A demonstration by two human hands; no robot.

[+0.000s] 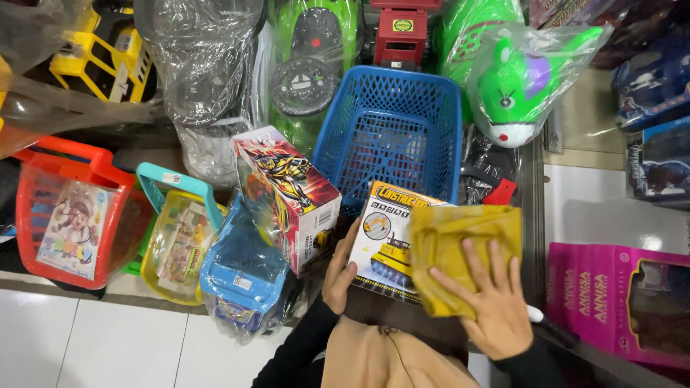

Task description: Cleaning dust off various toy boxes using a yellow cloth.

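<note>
My left hand (340, 269) grips the left edge of a flat toy box (384, 241) with a yellow construction vehicle pictured on it. A yellow cloth (453, 244) lies on the right part of the box. On the cloth, my right hand (492, 298) presses flat with fingers spread. The box is held close to my body, just in front of a blue mesh basket (392, 129).
A red-and-white robot toy box (287, 194) leans left of my hands. Small plastic baskets, red (50, 165), yellow (176, 251) and blue (241, 276), hold wrapped toys. Green ride-on toys in plastic (514, 86) stand behind. Pink boxes (618, 302) sit at right.
</note>
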